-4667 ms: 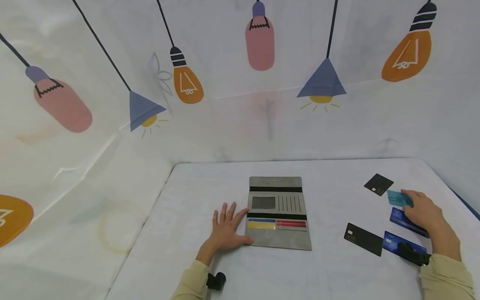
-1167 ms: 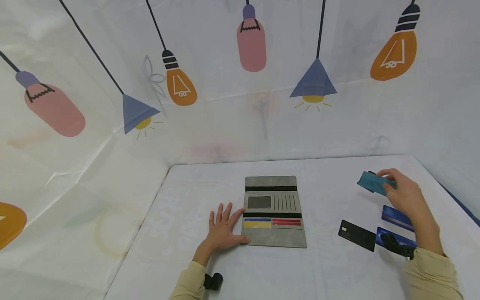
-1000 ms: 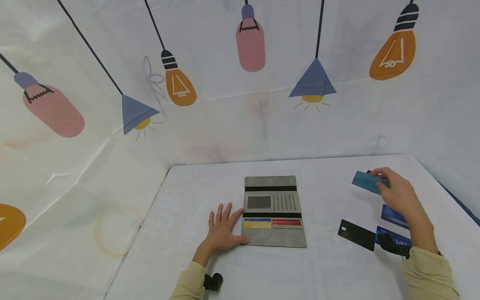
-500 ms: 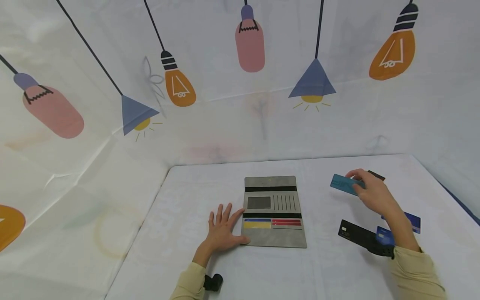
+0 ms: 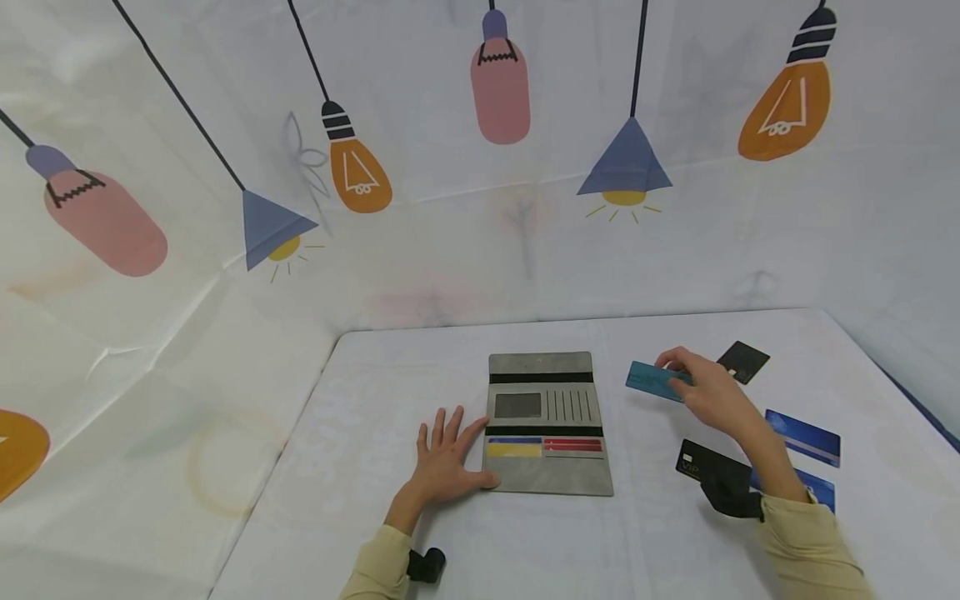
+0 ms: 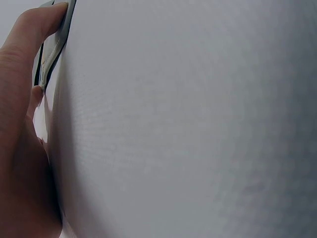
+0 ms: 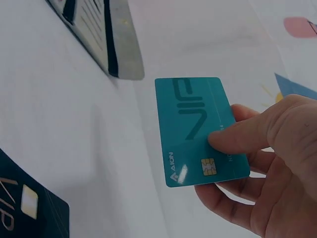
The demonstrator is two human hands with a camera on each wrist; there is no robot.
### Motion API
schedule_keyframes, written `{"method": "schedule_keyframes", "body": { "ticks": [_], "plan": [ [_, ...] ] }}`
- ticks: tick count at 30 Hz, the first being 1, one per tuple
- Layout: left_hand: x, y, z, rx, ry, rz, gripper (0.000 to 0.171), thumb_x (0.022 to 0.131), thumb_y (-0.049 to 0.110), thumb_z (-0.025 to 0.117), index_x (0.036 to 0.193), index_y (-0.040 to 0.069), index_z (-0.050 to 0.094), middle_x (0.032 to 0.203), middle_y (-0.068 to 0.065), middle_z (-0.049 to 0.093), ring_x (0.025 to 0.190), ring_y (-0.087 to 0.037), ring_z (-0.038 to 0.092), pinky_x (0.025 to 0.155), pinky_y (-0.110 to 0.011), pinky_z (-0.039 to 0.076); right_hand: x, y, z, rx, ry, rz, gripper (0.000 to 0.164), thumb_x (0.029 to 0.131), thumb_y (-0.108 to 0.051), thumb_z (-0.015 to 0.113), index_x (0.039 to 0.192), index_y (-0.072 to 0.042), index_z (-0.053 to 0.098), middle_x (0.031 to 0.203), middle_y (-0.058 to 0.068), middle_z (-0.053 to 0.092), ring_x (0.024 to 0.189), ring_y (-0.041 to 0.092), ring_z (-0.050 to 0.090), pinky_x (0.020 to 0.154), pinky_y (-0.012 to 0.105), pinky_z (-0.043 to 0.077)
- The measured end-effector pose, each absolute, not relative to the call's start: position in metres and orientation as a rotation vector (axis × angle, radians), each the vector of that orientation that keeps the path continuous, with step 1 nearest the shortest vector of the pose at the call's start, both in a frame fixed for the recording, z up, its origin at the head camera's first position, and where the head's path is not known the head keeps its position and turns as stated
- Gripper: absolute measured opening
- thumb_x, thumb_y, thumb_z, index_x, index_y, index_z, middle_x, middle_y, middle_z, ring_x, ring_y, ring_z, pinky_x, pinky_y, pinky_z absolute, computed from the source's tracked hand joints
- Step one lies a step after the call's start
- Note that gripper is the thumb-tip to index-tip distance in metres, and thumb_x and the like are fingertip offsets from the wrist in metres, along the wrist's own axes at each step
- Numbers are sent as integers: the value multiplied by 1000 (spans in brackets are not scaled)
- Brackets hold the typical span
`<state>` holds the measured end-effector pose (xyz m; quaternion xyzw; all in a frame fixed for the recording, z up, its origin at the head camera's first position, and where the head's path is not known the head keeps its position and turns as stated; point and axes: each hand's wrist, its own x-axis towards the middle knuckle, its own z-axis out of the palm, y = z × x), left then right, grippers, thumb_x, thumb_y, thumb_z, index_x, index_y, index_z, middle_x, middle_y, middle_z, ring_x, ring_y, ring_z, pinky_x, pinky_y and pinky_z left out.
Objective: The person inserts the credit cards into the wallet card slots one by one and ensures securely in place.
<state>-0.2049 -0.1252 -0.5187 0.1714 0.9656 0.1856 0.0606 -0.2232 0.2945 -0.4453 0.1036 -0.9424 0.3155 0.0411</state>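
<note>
A teal bank card (image 7: 193, 129) with a gold chip and "VIP" lettering is pinched in my right hand (image 5: 712, 396), thumb on its face and fingers beneath. The card is held above the table, between the wallet and the other cards. An unfolded grey wallet (image 5: 551, 483) lies flat at the table's middle, with black bands, slots, a dark window and blue, yellow and red cards in its lower pockets. My left hand (image 5: 446, 467) lies spread at the wallet's left side, its thumb and a fingertip touching that edge.
On the right of the white table (image 5: 547, 550) lie a black card (image 5: 744, 362), a black VIP card (image 5: 705, 460) and a blue card (image 5: 806, 437). Another blue card (image 5: 821, 490) is partly covered by my right forearm. A white sheet with printed lamps hangs behind.
My right hand has picked up the teal card from the right of the table and carried it left toward the wallet. The left hand stays at the wallet's edge.
</note>
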Motion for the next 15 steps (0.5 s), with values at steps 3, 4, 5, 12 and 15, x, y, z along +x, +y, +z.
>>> {"method": "schedule_keyframes", "body": {
  "ticks": [3, 4, 5, 12, 15],
  "plan": [
    [-205, -125, -520, 515, 2924, 559, 88, 77, 63, 68, 151, 26, 39, 163, -16, 20, 150, -43, 5, 114, -68, 1, -225, 286, -449, 346, -2887, 979, 29, 96, 1, 53, 124, -3, 54, 121, 30, 61, 110, 47, 58, 86, 60, 50],
    [-205, -125, -520, 516, 2925, 561, 88, 77, 63, 69, 151, 26, 39, 163, -16, 20, 150, -43, 5, 114, -68, 1, -225, 283, -450, 356, -2888, 982, 28, 96, 2, 53, 124, -3, 54, 121, 29, 62, 110, 46, 59, 86, 60, 50],
    [-205, -126, -520, 516, 2926, 562, 88, 77, 63, 69, 151, 26, 39, 163, -16, 20, 150, -43, 5, 114, -68, 1, -225, 280, -450, 369, -2888, 987, 28, 96, 2, 52, 123, -3, 55, 120, 29, 62, 110, 46, 59, 88, 60, 50],
    [-205, -126, -522, 520, 2927, 564, 88, 77, 63, 69, 151, 27, 39, 163, -16, 20, 150, -43, 5, 114, -68, 1, -223, 260, -452, 459, -2884, 1001, 26, 94, 5, 54, 119, -3, 57, 116, 24, 65, 110, 44, 61, 91, 59, 50],
    [-205, -126, -522, 517, 2927, 564, 88, 77, 64, 69, 151, 27, 39, 163, -15, 20, 150, -43, 5, 114, -68, 1, -222, 252, -453, 485, -2885, 1003, 26, 94, 5, 56, 118, -3, 58, 116, 22, 66, 111, 44, 62, 92, 58, 50]
  ]
}}
